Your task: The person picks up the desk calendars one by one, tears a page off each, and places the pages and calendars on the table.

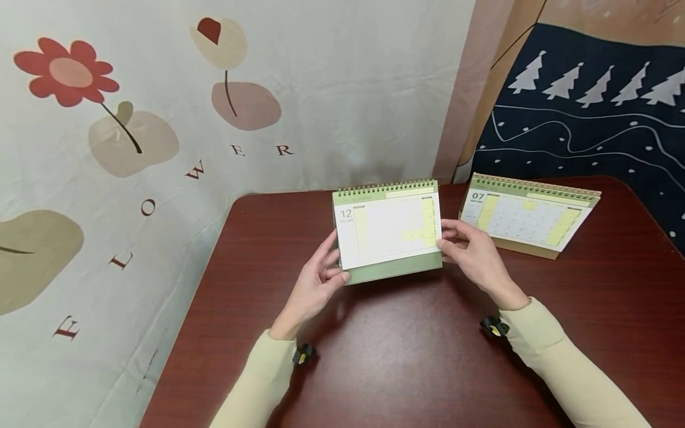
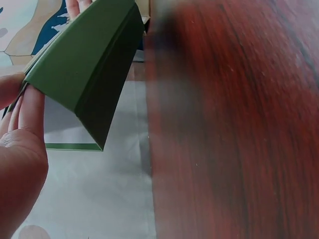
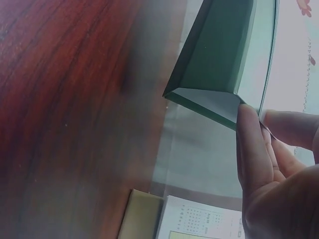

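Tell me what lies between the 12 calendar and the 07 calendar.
In the head view, the right hand, gripping the 12 calendar, with a strip of dark red table showing beyond its fingers.

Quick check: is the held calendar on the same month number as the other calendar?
No, the held calendar reads 12 in the head view, while the other calendar reads 07.

Tilted green calendar (image 1: 389, 230), month 12 foremost

I see the green-and-white 12 calendar (image 1: 387, 238) with yellow columns (image 1: 429, 220); the 07 calendar (image 1: 514, 217), white, green and yellow over a tan base (image 1: 527, 250); a reddish-brown, wood-grained counter (image 1: 374, 368); pale yellow sleeves (image 1: 262, 374); navy cloth (image 1: 588, 135) patterned with white trees (image 1: 597, 89)
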Motion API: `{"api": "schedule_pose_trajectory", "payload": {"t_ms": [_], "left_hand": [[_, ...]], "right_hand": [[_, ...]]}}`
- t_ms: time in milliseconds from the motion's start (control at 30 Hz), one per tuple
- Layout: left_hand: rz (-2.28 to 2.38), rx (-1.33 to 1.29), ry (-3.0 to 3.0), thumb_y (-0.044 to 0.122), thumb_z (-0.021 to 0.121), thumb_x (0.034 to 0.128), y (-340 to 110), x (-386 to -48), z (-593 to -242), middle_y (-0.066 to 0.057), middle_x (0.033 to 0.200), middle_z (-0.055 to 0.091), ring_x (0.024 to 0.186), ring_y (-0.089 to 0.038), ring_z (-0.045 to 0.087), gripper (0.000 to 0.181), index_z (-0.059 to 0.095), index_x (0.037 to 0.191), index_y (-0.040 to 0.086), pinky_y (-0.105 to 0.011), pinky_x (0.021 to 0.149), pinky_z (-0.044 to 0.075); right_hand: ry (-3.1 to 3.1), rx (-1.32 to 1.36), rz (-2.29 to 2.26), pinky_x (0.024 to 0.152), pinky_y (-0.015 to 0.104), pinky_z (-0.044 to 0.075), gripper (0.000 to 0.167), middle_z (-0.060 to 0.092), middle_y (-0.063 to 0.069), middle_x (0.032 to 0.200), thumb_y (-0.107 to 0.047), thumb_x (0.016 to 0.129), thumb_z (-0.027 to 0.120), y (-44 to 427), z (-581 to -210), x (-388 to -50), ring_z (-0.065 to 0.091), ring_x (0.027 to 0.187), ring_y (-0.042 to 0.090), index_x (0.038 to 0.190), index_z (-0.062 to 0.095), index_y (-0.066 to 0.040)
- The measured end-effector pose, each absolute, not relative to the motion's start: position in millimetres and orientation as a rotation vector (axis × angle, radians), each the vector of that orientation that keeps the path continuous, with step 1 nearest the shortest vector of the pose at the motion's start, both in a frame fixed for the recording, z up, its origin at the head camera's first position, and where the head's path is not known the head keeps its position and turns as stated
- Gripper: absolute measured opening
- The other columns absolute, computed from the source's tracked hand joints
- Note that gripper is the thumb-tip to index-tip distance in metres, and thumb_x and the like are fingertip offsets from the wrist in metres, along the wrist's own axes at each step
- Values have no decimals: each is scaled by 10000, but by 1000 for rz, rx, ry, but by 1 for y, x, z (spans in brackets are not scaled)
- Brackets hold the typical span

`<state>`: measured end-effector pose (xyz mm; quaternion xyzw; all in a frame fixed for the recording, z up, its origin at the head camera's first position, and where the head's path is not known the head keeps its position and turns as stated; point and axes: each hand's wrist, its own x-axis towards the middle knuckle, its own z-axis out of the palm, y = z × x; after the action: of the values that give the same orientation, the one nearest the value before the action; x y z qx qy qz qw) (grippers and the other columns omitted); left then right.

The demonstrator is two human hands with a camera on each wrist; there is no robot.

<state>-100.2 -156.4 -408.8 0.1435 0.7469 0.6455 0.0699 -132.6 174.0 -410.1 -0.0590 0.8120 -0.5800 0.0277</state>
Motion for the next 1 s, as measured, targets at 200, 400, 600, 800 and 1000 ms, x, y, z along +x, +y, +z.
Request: {"api": "schedule_pose_trajectory", "payload": {"t_ms": [200,400,600,800,1000], "left_hand": [[1959,468,2249,-124,619,945,-153,-100,-407,-279,1364,624,1101,-358,705,602,424,1510,-61,-301,884,580],[1961,460,2304,-130,637,938,-150,-99,-407,-295,1170,709,959,-132,715,416,551,1344,-113,-236,836,574],[2002,438,2219,-158,597,931,-148,-99,-408,-336,1150,695,909,-93,693,371,520,1291,-112,-225,786,569],[2120,332,2116,-167,578,923,-145,-100,-412,-368,1183,667,897,-96,689,451,502,1364,-107,-239,791,577],[2224,227,2023,-199,558,911,-139,-100,-415,-388,1210,643,898,-86,689,519,462,1417,-132,-232,811,571]], "right_hand": [[2550,-172,-1757,773,339,619,439,650,228,1140,-66,1020,626,175,-408,-132,700,950,249,1443,545,22],[2580,-170,-1733,781,386,621,438,654,227,1140,-65,1020,625,176,-404,-131,700,970,320,1442,546,23],[2615,-182,-1718,796,422,617,425,659,219,1151,-73,1026,616,175,-404,-131,702,996,323,1435,554,23],[2606,-213,-1707,807,398,614,443,645,221,1205,-119,1041,605,174,-404,-131,694,1036,341,1456,530,15],[2846,-281,-1544,895,452,555,484,629,205,1288,-157,1032,618,171,-402,-126,656,1097,340,1475,509,4]]}}
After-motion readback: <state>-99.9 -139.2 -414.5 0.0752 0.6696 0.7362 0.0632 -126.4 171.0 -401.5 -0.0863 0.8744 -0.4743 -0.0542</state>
